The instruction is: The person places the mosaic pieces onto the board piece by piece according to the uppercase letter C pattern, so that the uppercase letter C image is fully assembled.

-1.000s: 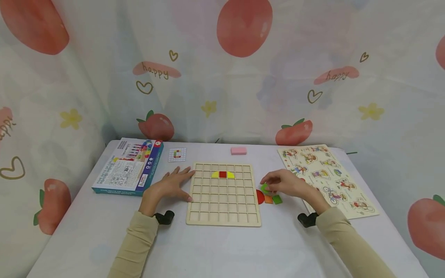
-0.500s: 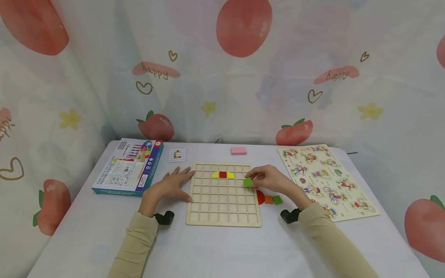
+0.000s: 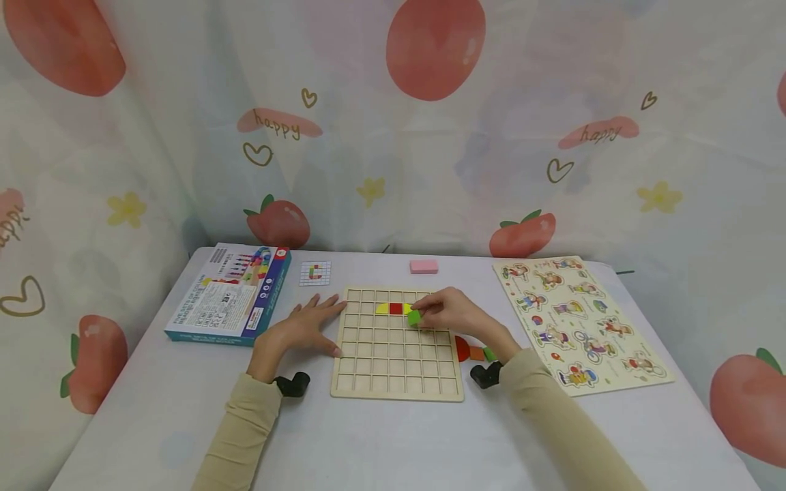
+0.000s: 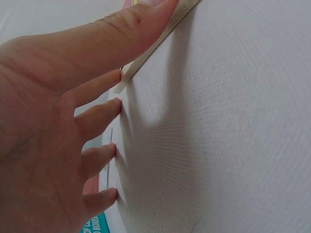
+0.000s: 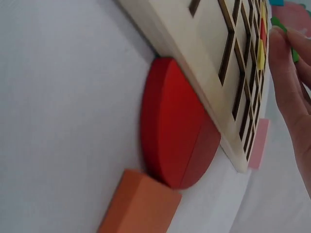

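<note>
A wooden grid board [image 3: 396,389] lies mid-table. In its second row a red square block [image 3: 396,309] sits between two yellow quarter-round pieces [image 3: 382,309], the right one partly covered by fingers. My right hand [image 3: 457,315] pinches a green square block [image 3: 414,318] over the board, just below the right yellow piece. My left hand [image 3: 303,332] rests with spread fingers at the board's left edge, its thumb touching the rim in the left wrist view. Red rounded blocks [image 5: 170,121] lie against the board's right edge, with an orange block [image 3: 477,353] and another green block [image 3: 489,354] beside them.
A small printed grid card [image 3: 315,273] and a pink block [image 3: 424,266] lie behind the board. On the left is a blue-and-white box [image 3: 227,293]; on the right lies a wooden picture puzzle [image 3: 583,320]. A printed curtain stands behind the table.
My right hand has lifted the green block from beside the board and carried it left over the grid, close to the yellow piece. My left hand stays at the board's edge.
</note>
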Motion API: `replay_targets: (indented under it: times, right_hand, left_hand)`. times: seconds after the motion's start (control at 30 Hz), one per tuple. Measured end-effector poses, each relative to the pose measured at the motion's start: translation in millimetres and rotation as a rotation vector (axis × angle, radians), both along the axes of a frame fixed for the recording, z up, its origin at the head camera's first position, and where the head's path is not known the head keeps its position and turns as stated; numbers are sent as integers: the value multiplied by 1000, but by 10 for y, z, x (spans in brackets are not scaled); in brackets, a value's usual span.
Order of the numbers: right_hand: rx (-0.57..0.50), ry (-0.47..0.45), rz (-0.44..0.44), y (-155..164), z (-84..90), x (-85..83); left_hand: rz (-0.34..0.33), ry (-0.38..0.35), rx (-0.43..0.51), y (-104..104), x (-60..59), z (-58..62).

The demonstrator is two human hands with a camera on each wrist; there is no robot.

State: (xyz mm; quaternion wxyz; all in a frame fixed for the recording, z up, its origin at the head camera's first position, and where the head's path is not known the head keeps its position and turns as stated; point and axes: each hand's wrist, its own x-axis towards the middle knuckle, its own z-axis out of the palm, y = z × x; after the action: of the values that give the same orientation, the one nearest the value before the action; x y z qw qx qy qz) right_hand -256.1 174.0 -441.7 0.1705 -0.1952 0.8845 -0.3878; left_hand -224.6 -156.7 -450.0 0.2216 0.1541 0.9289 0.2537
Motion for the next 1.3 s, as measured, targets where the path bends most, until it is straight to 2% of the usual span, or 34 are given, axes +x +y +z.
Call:
replay_targets:
  times: [0.3,0.63,0.83,1.3]
  right_hand:
    - [10,8,22,-199,0,-45]
    - [20,30,92,-409,-21,-107]
    - [48,70,150,-501,-18,-128]
    - [118,112,199,-634,-56,-185]
  left_hand:
    - [-1,5,-10,-5,-13,-7]
    - [4,6,-4,-28,-27,-47]
    - [6,0,4,-25,-29,-38]
    - [12,-2,-2,-12,-15,-13]
